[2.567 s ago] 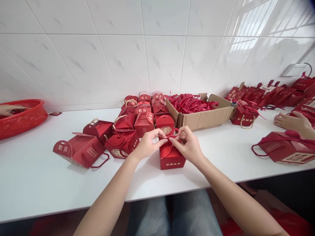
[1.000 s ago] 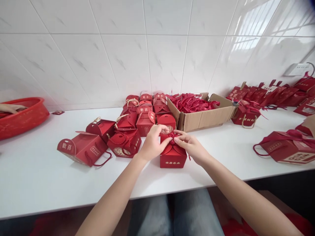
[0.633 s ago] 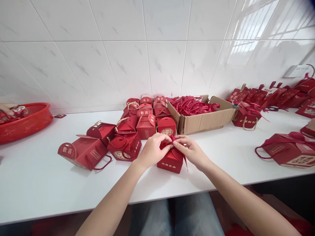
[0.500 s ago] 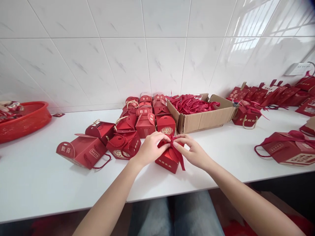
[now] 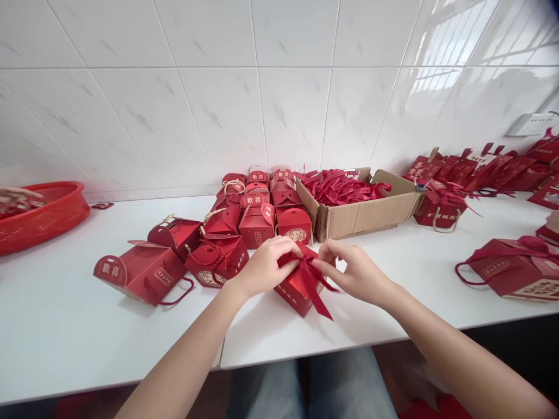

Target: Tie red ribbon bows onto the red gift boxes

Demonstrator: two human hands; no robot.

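A small red gift box [image 5: 295, 293] lies tipped toward me on the white table [image 5: 87, 326], with a red ribbon [image 5: 313, 285] tied at its top and tails hanging forward. My left hand [image 5: 262, 266] grips the box's top at the left side. My right hand [image 5: 353, 270] pinches the ribbon's right loop beside the knot. Both hands are closed.
Several red gift boxes [image 5: 257, 203] stand behind my hands, others lie left [image 5: 142, 270]. An open cardboard box [image 5: 362, 212] holds red ribbons [image 5: 340, 185]. More red boxes [image 5: 509, 267] sit at the right. A red basket [image 5: 41, 218] is far left.
The box was upright earlier; it now tilts toward me and the ribbon tails hang out in front. My right hand has pulled slightly to the right.
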